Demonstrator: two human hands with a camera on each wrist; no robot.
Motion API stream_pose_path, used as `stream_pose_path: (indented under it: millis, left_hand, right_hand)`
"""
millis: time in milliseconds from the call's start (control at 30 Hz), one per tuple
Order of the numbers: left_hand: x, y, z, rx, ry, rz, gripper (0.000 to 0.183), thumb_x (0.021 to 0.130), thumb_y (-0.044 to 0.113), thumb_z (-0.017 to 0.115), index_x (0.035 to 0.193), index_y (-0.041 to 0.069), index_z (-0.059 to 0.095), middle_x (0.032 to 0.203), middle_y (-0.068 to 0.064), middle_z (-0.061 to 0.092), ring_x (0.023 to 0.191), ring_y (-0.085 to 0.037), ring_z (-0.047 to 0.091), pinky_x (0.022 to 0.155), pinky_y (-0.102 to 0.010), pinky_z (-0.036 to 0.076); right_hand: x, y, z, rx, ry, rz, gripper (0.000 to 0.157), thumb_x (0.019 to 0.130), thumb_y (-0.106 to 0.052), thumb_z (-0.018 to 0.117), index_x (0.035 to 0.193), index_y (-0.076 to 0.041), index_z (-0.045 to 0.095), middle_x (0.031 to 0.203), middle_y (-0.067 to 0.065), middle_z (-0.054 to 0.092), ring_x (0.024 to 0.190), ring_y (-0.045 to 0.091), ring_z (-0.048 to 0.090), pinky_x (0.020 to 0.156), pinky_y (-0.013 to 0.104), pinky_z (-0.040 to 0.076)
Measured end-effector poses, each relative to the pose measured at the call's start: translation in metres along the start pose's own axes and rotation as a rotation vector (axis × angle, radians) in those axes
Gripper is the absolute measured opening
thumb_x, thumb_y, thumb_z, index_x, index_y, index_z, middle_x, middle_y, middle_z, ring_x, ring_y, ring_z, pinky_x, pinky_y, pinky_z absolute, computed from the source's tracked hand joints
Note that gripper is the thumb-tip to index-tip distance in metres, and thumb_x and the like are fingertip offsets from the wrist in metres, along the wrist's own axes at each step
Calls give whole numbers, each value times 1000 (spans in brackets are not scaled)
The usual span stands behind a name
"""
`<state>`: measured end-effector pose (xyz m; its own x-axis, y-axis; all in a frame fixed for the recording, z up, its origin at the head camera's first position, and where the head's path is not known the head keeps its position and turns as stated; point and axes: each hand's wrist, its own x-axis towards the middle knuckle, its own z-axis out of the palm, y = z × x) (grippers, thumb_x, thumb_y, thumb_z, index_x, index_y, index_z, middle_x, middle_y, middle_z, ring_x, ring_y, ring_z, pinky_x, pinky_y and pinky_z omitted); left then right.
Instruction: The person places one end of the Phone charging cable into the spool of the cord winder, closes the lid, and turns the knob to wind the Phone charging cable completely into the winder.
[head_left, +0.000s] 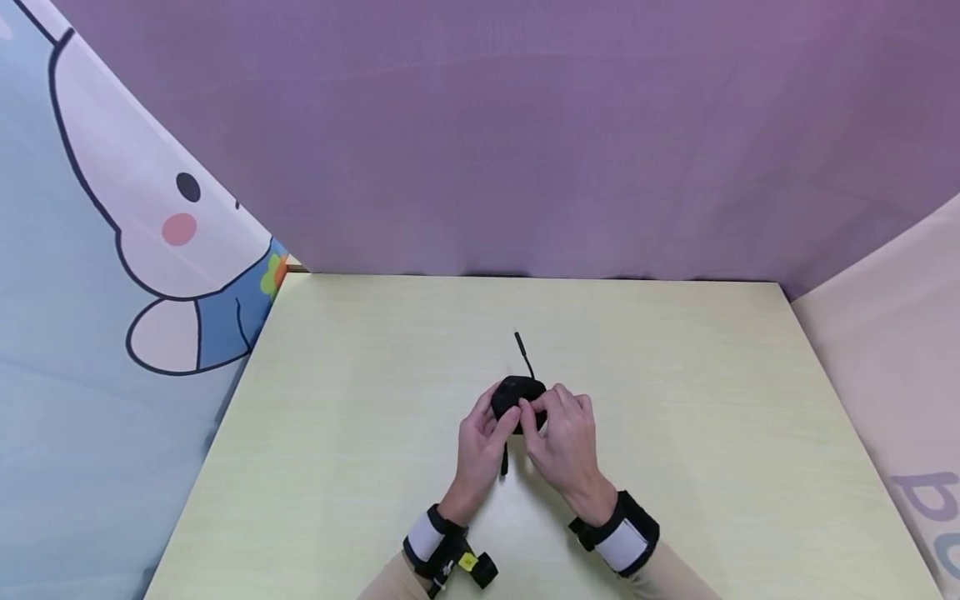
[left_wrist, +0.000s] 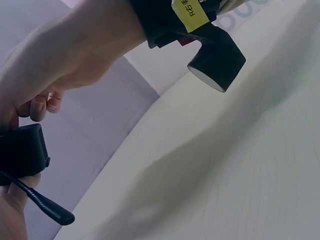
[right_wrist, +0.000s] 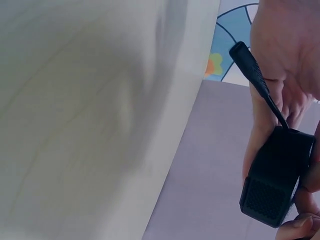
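Observation:
A small black boxy device is held up over the table in front of me. One short cord sticks out past its far side, and another black cord end hangs below it. My left hand grips the device from the left, thumb over the near face. From the other side my right hand pinches its near right edge with thumb and forefinger. The right wrist view shows the device's textured end and a thick ribbed cord tip. In the left wrist view the device is partly cut off.
The pale wooden table reaches back to a purple cloth. A blue cartoon-print cloth hangs along the left, a pale one along the right. Both wrists wear black straps, and a camera mount juts from the left one.

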<state>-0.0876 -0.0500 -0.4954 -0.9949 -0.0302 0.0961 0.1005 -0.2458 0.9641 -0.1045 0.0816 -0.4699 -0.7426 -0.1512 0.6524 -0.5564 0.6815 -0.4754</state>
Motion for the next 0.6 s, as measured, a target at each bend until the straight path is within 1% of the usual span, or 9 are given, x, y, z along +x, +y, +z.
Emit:
stream_pose_path:
  millis: [167, 333, 433, 600]
  left_hand:
    - [0, -3, -1, 2, 2, -2, 50, 102, 6, 62, 147, -11, 47, 136, -30, 62, 118, -15, 67, 97, -26, 56]
    - [0, -6, -1, 20, 10, 15, 49, 102, 4, 62, 146, -11, 47, 134, -31, 63, 116, -13, 68, 95, -26, 56]
    - [1, -7, -1, 28, 12, 24, 48, 101, 3, 62, 146, -11, 48, 132, -32, 64, 114, -13, 69, 95, -26, 57]
    - [2, -6, 0, 25, 10, 27, 50, 101, 3, 62, 147, -10, 47, 132, -31, 64, 113, -13, 69, 95, -26, 57]
  right_hand:
    - [0, -2, 3, 26, 40, 12, 18, 86, -2, 74, 75, -6, 60, 68, 5, 59, 55, 14, 48, 64, 36, 38]
    - [-2, -1, 5, 45, 44, 36, 20, 85, -1, 75, 74, -7, 59, 68, 3, 58, 53, 9, 44, 62, 34, 39]
    - [-2, -1, 6, 58, 34, 67, 21, 86, -1, 75, 74, -7, 59, 68, 2, 59, 52, 11, 46, 62, 34, 38]
    - [-1, -2, 5, 83, 9, 133, 23, 88, -2, 74, 73, -7, 58, 68, 1, 57, 56, 19, 52, 63, 33, 36]
